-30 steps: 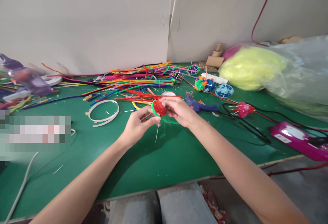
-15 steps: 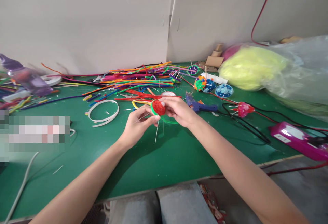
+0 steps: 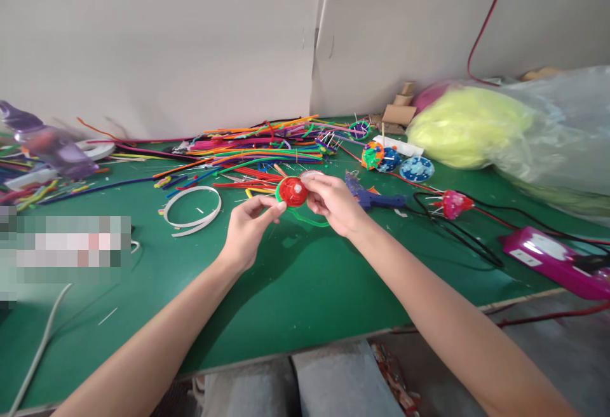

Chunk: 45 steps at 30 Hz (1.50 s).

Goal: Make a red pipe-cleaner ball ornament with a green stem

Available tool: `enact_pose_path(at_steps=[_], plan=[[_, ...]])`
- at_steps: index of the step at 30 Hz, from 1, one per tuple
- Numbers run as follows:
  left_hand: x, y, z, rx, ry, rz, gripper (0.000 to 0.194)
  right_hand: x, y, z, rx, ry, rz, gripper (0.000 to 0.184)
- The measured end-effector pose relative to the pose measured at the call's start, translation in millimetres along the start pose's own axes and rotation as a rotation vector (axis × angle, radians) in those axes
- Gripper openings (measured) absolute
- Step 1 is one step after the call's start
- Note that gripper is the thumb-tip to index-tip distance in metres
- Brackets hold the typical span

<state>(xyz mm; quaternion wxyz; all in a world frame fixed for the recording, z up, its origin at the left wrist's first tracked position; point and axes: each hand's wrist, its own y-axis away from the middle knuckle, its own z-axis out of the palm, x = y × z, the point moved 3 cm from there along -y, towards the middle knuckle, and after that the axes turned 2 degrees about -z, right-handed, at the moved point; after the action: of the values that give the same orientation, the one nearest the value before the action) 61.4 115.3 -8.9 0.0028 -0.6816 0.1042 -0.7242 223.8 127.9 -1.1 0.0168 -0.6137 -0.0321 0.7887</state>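
Note:
Above the middle of the green table (image 3: pixel 286 296), both my hands hold a small red round ornament (image 3: pixel 292 191) edged with a green pipe cleaner. My left hand (image 3: pixel 248 229) pinches its lower left edge between thumb and fingers. My right hand (image 3: pixel 333 203) grips its right side with closed fingers. A green pipe cleaner loop (image 3: pixel 309 220) trails below the ornament toward my right hand. Thin white pins stick out near the ornament.
A heap of coloured pipe cleaners (image 3: pixel 257 150) lies behind my hands, a white headband (image 3: pixel 193 210) to the left. A blue glue gun (image 3: pixel 374 198), finished ornaments (image 3: pixel 391 159), black cables, a pink box (image 3: pixel 555 258) and a plastic bag of yellow stuffing (image 3: pixel 476 124) sit right.
I have turned the ornament so its red face points up and raised it slightly. The long pin that hung below it is no longer visible.

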Motion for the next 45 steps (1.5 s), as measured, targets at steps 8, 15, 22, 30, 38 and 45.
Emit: enact_pose_path(at_steps=[8,15,22,30,38,45], plan=[[-2.5,-1.8,-6.0,0.106,-0.015,0.003,0.019,-0.5,-0.3,0.6,-0.034,0.009,-0.026,0.008],[-2.0,-3.4,-8.8,0.181,-0.030,0.024,0.018,-0.9,1.2,2.7,-0.077,0.012,-0.040,0.015],[0.1,-2.5,-10.3,0.205,-0.056,0.074,0.017,-6.8,5.1,6.0,-0.097,0.031,-0.063,0.015],[-1.2,-5.0,-5.7,0.095,-0.014,0.068,0.022,-2.4,1.0,3.9,-0.064,-0.003,-0.056,0.013],[-1.6,-5.0,-7.0,0.112,-0.048,0.073,0.022,-1.5,1.0,3.3,-0.059,-0.019,-0.040,0.012],[-1.6,-5.3,-7.1,0.102,-0.118,0.097,0.026,-1.4,1.4,4.7,-0.070,-0.009,-0.033,0.013]])
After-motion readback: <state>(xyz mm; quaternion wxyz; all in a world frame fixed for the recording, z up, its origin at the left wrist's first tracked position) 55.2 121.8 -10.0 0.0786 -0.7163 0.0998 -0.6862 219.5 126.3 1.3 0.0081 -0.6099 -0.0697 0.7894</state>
